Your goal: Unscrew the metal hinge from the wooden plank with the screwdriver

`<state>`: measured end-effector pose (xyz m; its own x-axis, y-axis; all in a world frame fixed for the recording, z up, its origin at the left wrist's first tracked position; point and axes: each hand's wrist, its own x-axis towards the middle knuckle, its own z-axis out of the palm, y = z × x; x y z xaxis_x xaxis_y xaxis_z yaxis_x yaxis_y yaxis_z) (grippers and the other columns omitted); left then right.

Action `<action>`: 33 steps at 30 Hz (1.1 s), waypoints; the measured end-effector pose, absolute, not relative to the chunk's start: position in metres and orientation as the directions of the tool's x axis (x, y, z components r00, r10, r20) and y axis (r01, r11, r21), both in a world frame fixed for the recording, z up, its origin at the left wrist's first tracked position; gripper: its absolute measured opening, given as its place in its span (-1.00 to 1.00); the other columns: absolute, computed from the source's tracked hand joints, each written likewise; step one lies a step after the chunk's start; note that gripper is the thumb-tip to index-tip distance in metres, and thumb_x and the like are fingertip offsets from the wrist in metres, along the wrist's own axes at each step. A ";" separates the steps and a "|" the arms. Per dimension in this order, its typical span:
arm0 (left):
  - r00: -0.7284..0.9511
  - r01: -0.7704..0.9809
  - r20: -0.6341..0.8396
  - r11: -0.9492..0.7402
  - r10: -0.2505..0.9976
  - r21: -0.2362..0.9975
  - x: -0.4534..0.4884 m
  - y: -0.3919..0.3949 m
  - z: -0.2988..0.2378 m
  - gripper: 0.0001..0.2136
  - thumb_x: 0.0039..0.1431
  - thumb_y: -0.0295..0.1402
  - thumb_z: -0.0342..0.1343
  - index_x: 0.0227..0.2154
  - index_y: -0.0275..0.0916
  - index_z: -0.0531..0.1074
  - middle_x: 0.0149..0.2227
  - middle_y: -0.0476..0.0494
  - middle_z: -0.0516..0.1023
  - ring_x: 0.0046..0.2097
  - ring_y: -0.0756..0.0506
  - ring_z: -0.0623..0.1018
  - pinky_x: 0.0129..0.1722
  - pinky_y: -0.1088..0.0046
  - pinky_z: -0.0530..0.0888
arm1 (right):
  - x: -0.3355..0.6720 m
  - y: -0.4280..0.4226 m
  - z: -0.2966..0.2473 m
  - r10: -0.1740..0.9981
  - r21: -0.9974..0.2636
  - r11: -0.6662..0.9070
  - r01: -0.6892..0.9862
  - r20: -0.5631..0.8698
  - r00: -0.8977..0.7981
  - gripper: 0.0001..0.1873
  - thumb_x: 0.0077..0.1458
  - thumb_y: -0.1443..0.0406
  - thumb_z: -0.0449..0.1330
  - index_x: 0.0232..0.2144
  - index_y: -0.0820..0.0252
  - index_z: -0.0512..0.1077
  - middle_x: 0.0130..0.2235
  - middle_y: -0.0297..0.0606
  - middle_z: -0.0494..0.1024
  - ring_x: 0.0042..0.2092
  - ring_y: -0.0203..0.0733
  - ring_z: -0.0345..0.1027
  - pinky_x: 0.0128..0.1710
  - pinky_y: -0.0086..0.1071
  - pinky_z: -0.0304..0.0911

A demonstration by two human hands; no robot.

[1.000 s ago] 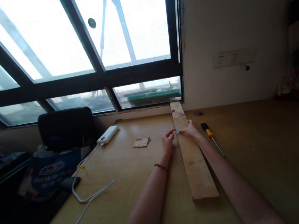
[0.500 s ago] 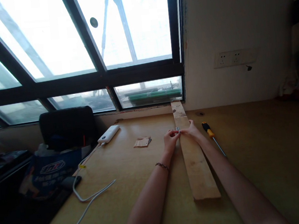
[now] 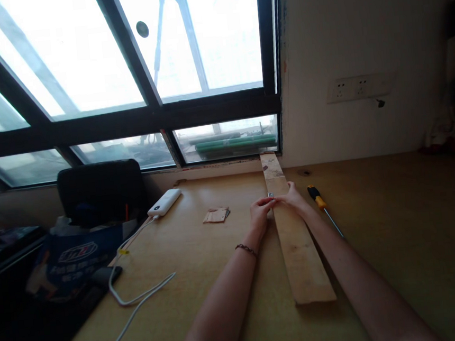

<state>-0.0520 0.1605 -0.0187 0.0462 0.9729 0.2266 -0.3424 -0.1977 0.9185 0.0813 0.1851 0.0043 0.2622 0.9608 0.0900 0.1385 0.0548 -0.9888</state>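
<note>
A long wooden board (image 3: 300, 249) lies on the table, running away from me toward the window. Near its left edge sits a small silvery metal fitting (image 3: 270, 194), partly covered by my fingers; its exact kind is too small to make out. My left hand (image 3: 260, 213) is closed in a pinch at the fitting, beside the board. Over the board comes my right hand (image 3: 291, 199), its thumb reaching to the fitting and its other fingers around the right edge. A yellow-and-black screwdriver (image 3: 317, 198) rests to the right of the board.
Left of the board lies a small pale, flat piece (image 3: 215, 215) with dark thin items at its edge. A white power bank (image 3: 164, 202) with a white cable (image 3: 143, 299) is at the table's left. Beyond are a black chair (image 3: 100, 189) and a blue bag (image 3: 78, 263).
The fingertips of both hands have shifted slightly at the metal fitting, covering more of its near end. Board and screwdriver stay in place; the view tilts a little.
</note>
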 end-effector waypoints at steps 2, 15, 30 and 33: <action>0.039 -0.303 0.249 -0.226 0.968 0.926 -0.053 0.161 -0.016 -0.74 -0.25 -0.27 0.28 -0.45 -0.31 0.53 -0.41 -0.11 0.52 -0.33 -0.02 0.45 -0.24 0.46 0.33 | 0.081 0.185 0.004 0.962 -0.990 0.058 0.127 0.089 0.257 -0.01 -0.54 0.29 0.40 -0.01 0.16 0.03 -0.13 -0.17 0.41 -0.09 -0.06 0.34 -0.06 -0.19 0.25; -0.021 0.128 0.421 -0.415 0.907 0.901 -0.057 0.163 -0.011 -0.84 -0.16 -0.32 0.21 -0.53 -0.31 0.44 -0.61 0.07 0.26 -0.51 0.08 0.23 -0.48 0.56 0.17 | 0.080 0.179 0.008 0.951 -0.987 0.033 0.156 0.079 0.298 -0.07 -0.53 0.30 0.40 -0.04 0.11 0.09 -0.15 -0.21 0.44 -0.09 -0.02 0.36 -0.09 -0.21 0.27; -0.018 -0.512 0.133 -0.124 0.991 0.850 -0.048 0.164 -0.015 -0.78 -0.26 -0.32 0.29 -0.49 -0.33 0.48 -0.47 -0.07 0.49 -0.43 0.06 0.42 -0.39 0.54 0.30 | 0.082 0.186 0.001 0.956 -0.969 0.058 0.238 0.123 0.265 -0.01 -0.50 0.20 0.39 0.02 0.16 0.04 -0.07 -0.13 0.40 -0.05 -0.02 0.33 -0.04 -0.18 0.23; -0.006 -0.567 0.084 -0.072 0.996 0.820 -0.048 0.167 -0.015 -0.75 -0.28 -0.33 0.29 -0.47 -0.34 0.47 -0.48 -0.05 0.48 -0.47 0.09 0.40 -0.43 0.55 0.28 | 0.083 0.188 -0.002 0.961 -0.968 0.057 0.246 0.120 0.250 0.03 -0.50 0.17 0.39 0.03 0.19 0.00 -0.03 -0.08 0.36 -0.06 -0.03 0.34 -0.06 -0.19 0.24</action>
